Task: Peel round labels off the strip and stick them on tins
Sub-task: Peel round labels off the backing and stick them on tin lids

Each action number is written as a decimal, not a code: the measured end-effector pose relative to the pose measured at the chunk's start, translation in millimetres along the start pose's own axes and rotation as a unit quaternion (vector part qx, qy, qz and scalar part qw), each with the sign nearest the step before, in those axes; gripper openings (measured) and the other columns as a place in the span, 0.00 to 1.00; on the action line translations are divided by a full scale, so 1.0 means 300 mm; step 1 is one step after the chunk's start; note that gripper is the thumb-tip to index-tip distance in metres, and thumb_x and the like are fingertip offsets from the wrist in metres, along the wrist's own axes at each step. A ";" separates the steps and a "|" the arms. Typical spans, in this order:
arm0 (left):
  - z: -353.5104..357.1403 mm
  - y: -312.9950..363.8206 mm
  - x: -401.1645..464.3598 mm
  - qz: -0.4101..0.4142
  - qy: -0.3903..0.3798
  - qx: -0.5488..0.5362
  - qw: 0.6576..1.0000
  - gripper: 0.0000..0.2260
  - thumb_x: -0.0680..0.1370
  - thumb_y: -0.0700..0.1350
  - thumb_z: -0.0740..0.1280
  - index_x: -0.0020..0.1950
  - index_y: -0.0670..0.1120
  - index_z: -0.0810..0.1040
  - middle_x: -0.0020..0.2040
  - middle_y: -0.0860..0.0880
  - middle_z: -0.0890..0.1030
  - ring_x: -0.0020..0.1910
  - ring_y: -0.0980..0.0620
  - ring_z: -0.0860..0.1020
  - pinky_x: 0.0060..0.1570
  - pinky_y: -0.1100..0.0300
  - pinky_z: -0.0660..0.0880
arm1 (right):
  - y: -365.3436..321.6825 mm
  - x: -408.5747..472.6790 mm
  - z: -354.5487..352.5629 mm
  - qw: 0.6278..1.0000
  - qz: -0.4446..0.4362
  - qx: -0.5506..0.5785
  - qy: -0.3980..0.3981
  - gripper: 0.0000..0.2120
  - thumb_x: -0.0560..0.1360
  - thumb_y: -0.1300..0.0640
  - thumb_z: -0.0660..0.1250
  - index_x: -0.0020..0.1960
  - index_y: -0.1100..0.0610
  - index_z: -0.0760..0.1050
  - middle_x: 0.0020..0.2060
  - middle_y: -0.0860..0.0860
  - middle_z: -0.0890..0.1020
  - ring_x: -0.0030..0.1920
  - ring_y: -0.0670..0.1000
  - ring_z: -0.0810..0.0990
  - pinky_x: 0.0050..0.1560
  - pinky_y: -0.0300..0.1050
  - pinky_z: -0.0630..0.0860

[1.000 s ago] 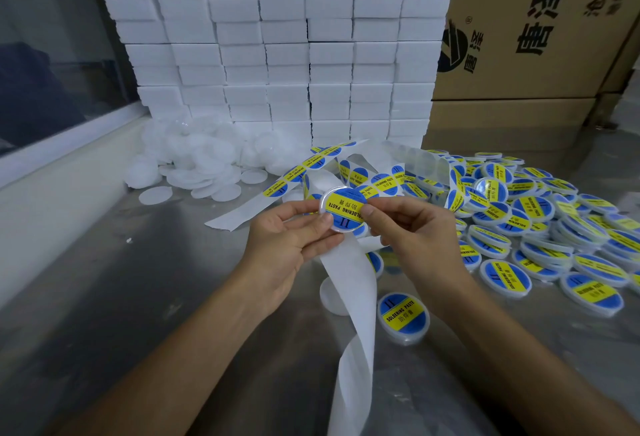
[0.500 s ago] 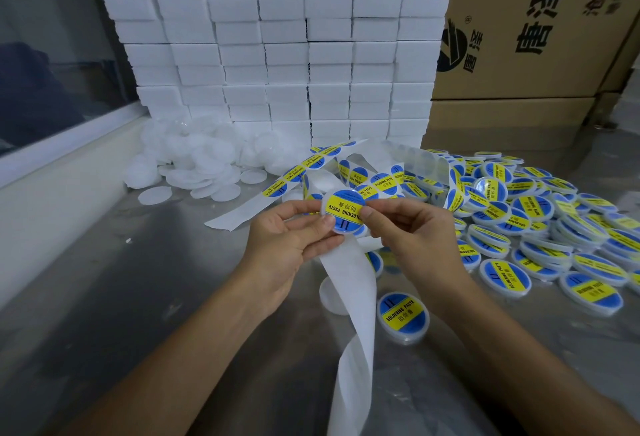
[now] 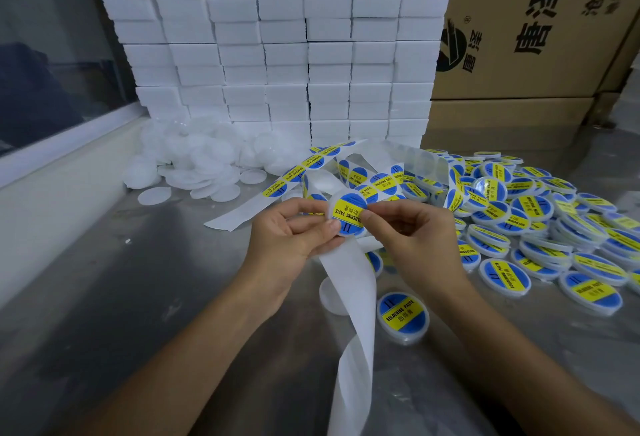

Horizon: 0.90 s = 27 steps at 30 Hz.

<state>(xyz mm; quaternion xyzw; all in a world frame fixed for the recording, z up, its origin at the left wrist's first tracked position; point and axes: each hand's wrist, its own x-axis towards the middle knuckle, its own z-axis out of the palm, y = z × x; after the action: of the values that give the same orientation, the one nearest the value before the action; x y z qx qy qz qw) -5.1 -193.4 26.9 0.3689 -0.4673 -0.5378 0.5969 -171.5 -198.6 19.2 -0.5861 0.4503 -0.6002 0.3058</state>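
**Label's on, tin barely budges**

Not much changes from a second ago. Both hands still pinch the same tin (image 3: 347,214) above the table (image 3: 145,297): left hand (image 3: 290,241) grips its left edge, right hand (image 3: 412,238) its right, thumb tip pressing on the blue-and-yellow label (image 3: 349,208). The tin is turned a bit, so the yellow band now slants more steeply. The empty strip (image 3: 356,314) still trails down between the wrists. The pile of labelled tins (image 3: 540,227) on the right and the lone tin (image 3: 402,317) by the strip sit the same.
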 end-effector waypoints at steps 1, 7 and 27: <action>0.002 -0.002 -0.001 0.003 -0.004 0.005 1.000 0.07 0.71 0.31 0.71 0.46 0.41 0.80 0.42 0.41 0.86 0.42 0.46 0.85 0.42 0.58 0.82 | 0.003 -0.001 0.001 1.000 -0.012 -0.023 0.008 0.06 0.72 0.60 0.76 0.42 0.50 0.83 0.36 0.46 0.86 0.38 0.50 0.84 0.42 0.41 0.81; 0.014 -0.008 -0.001 -0.002 -0.021 -0.009 1.000 0.07 0.71 0.30 0.71 0.43 0.40 0.78 0.39 0.41 0.85 0.39 0.47 0.84 0.43 0.58 0.82 | 0.012 -0.008 0.011 0.984 -0.121 -0.122 0.057 0.02 0.73 0.60 0.75 0.44 0.54 0.84 0.38 0.40 0.83 0.35 0.45 0.80 0.36 0.34 0.74; 0.002 0.005 0.008 -0.038 -0.087 -0.102 0.990 0.09 0.72 0.40 0.66 0.50 0.38 0.73 0.49 0.38 0.85 0.48 0.42 0.84 0.47 0.54 0.81 | -0.033 -0.018 0.038 0.990 0.004 0.137 -0.045 0.23 0.65 0.60 0.77 0.58 0.54 0.77 0.33 0.54 0.83 0.32 0.50 0.81 0.39 0.43 0.81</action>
<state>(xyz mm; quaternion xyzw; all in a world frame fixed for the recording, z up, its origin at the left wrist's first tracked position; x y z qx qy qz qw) -5.3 -195.6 28.8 0.2755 -0.4460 -0.6352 0.5672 -158.1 -191.6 24.8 -0.5635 0.3523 -0.6275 0.4057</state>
